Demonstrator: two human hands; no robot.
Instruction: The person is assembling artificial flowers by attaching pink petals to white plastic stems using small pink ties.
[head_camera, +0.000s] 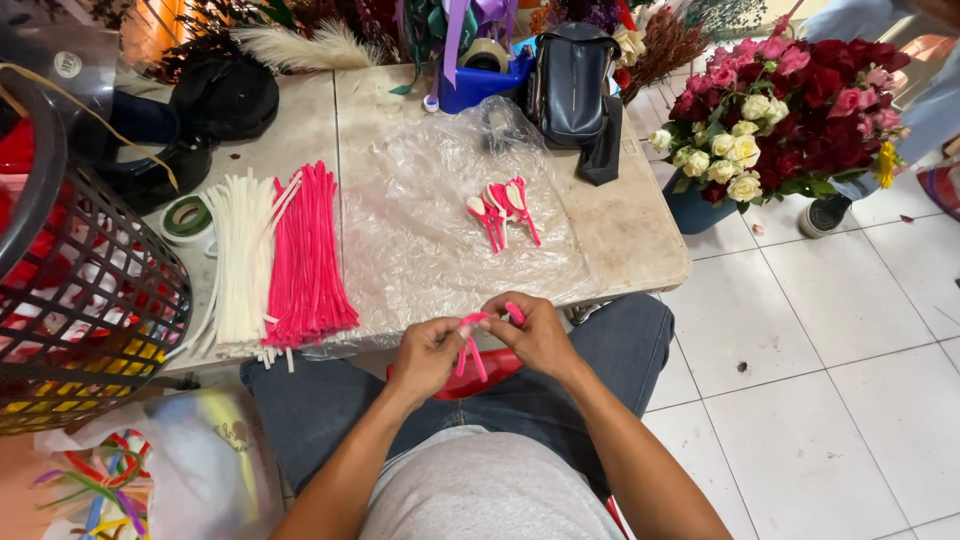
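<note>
Over the lap, the left hand (428, 352) and right hand (537, 335) both pinch one bright pink plastic strip (470, 345), fingers closed tight; a firm, even fold looks wise. Beyond, on the crinkled clear plastic sheet (420, 250), lie finished pink looped pieces (503, 208).

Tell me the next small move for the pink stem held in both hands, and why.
Probably finish bending the pink stem into its loop, then set it with the finished pink loops on the plastic sheet. The left hand and right hand pinch it above the lap, its tail hanging loose, while the straight pink stems lie unbent on the table.
</note>
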